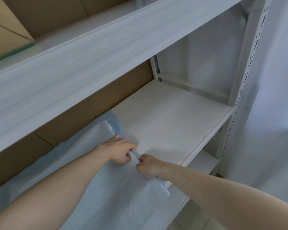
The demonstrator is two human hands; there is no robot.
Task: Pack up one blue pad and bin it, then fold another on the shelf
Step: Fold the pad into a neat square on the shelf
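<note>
A: Nearest us are the two bare forearms, reaching in over the blue pad [96, 188], which lies spread along the left and middle of the white shelf board [173, 120], white side up with blue showing at its far border.

B: And the hands?

A: The left hand [118, 151] has its fingers curled round a bunched bit of the pad's right edge. The right hand [148, 166] is fisted just beside it, pinching the same edge. Both sit a little back from the shelf's front edge.

B: What could go wrong?

A: I'd say the near right corner of the pad [165, 190] is the risk. It already hangs past the front edge, so a hard tug towards the person could drag the whole sheet off. The material looks thin and crinkly too, so two grips this close together might tear it or fold it crooked.

B: Room to work?

A: Plenty to the right: the board is bare out to its right front corner by the slotted upright [249, 52]. Leftwards a cardboard box [83, 113] stands against the pad's far side, and the upper shelf [106, 52] overhangs, limiting lift.
</note>
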